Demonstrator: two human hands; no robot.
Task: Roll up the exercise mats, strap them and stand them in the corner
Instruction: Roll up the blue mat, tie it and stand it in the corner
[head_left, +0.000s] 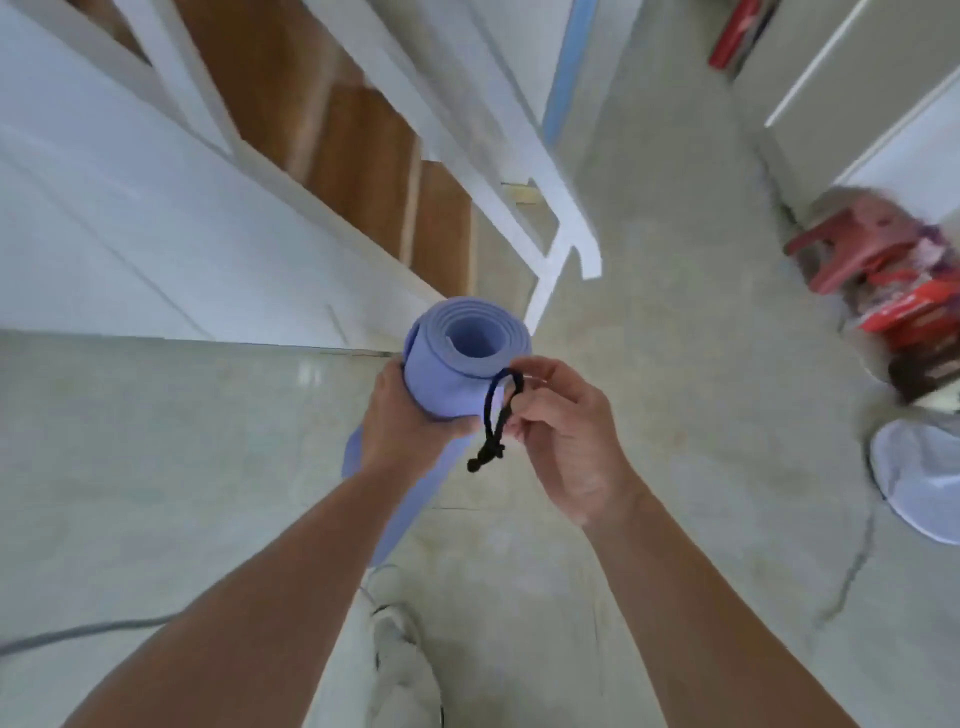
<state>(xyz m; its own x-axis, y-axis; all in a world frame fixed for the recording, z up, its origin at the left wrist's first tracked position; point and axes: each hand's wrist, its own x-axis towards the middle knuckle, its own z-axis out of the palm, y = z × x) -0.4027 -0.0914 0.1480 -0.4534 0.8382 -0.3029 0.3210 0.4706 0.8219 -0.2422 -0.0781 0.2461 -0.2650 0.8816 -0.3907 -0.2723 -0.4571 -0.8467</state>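
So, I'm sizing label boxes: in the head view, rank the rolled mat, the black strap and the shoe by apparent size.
1. rolled mat
2. shoe, partly cut by frame edge
3. black strap

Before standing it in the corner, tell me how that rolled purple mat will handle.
Probably light: the left hand alone grips the mat upright. Likely springy; its outer layer gapes, so without the strap it may unroll.

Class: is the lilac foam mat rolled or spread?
Rolled: the lilac foam mat shows spiral layers at its end; the left hand holds it.
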